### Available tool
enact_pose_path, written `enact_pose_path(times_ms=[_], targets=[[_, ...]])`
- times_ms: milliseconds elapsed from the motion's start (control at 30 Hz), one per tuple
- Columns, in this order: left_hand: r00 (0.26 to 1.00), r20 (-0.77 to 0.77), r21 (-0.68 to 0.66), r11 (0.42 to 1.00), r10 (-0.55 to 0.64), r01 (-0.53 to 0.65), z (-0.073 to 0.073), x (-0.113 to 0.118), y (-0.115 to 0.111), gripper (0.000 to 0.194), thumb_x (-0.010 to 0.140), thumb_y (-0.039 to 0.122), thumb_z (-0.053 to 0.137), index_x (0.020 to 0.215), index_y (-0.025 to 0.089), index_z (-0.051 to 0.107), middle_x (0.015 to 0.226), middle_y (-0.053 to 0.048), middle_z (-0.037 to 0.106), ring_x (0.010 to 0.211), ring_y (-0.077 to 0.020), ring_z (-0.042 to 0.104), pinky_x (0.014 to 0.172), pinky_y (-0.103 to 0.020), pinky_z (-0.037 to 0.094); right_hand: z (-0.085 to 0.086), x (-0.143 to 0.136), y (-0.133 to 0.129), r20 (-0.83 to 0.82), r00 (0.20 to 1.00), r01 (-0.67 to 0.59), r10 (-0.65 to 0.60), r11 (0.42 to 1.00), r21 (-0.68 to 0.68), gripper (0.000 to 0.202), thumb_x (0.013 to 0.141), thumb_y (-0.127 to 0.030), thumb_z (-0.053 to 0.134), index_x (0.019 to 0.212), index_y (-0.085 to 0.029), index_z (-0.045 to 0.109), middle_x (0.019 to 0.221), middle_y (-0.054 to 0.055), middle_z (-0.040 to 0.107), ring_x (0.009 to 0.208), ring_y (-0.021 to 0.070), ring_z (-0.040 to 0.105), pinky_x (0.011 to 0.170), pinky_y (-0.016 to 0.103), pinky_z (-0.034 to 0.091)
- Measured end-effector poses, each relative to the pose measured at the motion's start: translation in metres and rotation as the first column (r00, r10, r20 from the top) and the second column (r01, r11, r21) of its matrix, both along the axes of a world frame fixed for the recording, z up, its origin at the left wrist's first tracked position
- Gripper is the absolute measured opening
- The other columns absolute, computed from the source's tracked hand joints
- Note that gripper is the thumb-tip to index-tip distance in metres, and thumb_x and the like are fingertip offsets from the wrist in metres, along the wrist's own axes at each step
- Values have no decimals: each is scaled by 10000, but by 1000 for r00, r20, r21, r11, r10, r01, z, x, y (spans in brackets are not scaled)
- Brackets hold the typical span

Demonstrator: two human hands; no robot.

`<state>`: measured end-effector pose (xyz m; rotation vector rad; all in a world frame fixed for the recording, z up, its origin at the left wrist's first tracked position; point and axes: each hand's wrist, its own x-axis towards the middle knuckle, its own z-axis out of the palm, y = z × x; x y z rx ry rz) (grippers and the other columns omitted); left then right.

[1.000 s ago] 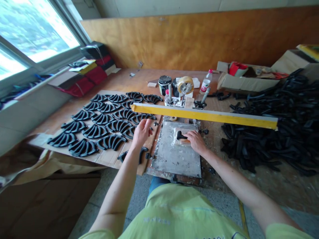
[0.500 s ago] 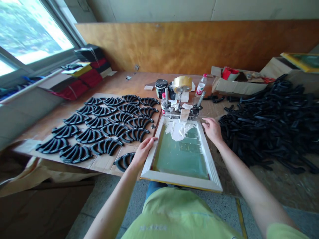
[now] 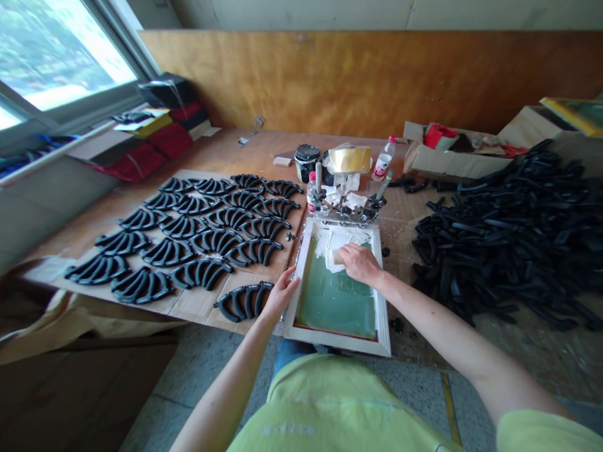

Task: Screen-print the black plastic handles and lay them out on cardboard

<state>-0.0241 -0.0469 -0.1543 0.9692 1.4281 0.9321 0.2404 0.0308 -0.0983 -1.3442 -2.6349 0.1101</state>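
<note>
A screen printing frame [image 3: 384, 314] with a pale border and green mesh lies in front of me, held at its far end by a metal clamp stand [image 3: 346, 215]. My left hand [image 3: 284, 290] is closed on the left border, its thumb side against the rim. Over the far half of the mesh, my right hand [image 3: 360, 262] pinches a small pale squeegee [image 3: 336, 256], mostly hidden by the fingers. White ink [image 3: 323, 242] is smeared on the mesh around it. What lies beneath the screen is hidden.
Rows of black curved, ribbed parts [image 3: 167, 250] lie on cardboard to the left, one near my left wrist. A big heap of black parts [image 3: 509, 232] covers the right side. Behind the clamp stand a black tub [image 3: 306, 164], tape roll [image 3: 349, 159] and bottle [image 3: 384, 160].
My right hand has left the frame's right side and taken hold of the squeegee on the mesh. The frame's near end has swung left; my left hand stays at its left border.
</note>
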Motion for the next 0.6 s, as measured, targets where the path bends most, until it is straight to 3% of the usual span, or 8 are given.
enact_pose_path(times_ms=[100,167,267,333,467,533,600], targets=[[1000,13,-4,1000,5,-5,-3,0,0,682,744,549,671,1321,208,545,891,-40,700,805,-199,652,717,-294,516,7,8,-15,-59,980,-193,192,981,-28,268,753,-15,475,914,-156,636,899,86,653,883,214,567,764,297,407],[1000,25,-9,1000,11,-11,-5,1,1,674,749,546,669,1310,195,544,895,-43,694,825,-201,651,728,-294,517,12,13,-12,-101,968,-237,230,969,-65,221,753,-35,511,864,-176,641,860,59,653,839,199,572,734,282,403],[999,46,-13,1000,8,-8,-4,2,1,641,767,543,654,1296,198,542,870,-34,681,821,-193,647,713,-280,513,10,13,0,-181,978,-120,108,991,-61,131,787,-91,558,808,-191,640,823,41,648,805,195,573,721,281,409],[998,57,-16,1000,0,1,-2,2,1,630,771,544,648,1295,212,540,851,-25,675,790,-184,644,683,-268,508,1,10,1,-225,974,-31,30,1000,0,188,783,-54,534,856,-181,652,873,64,656,865,212,573,766,302,425],[998,59,-29,1000,1,1,5,3,-1,647,757,548,658,1296,211,537,821,-18,670,721,-171,635,620,-252,495,-16,8,-18,-221,966,-122,135,990,72,291,773,-21,500,973,-158,661,973,98,665,966,231,569,853,334,442],[998,55,-40,999,0,2,12,4,-1,653,748,542,668,1294,208,540,810,-15,669,692,-160,623,601,-243,486,-13,10,-21,-228,961,-146,154,988,49,233,808,-73,524,963,-174,666,943,79,673,928,221,590,832,322,453],[998,60,-62,998,1,2,23,6,-2,669,737,535,681,1302,207,534,811,-16,675,671,-155,616,591,-242,482,-2,9,-9,-262,963,-67,70,998,20,185,846,-160,565,995,-202,666,936,57,681,880,210,611,789,307,463]])
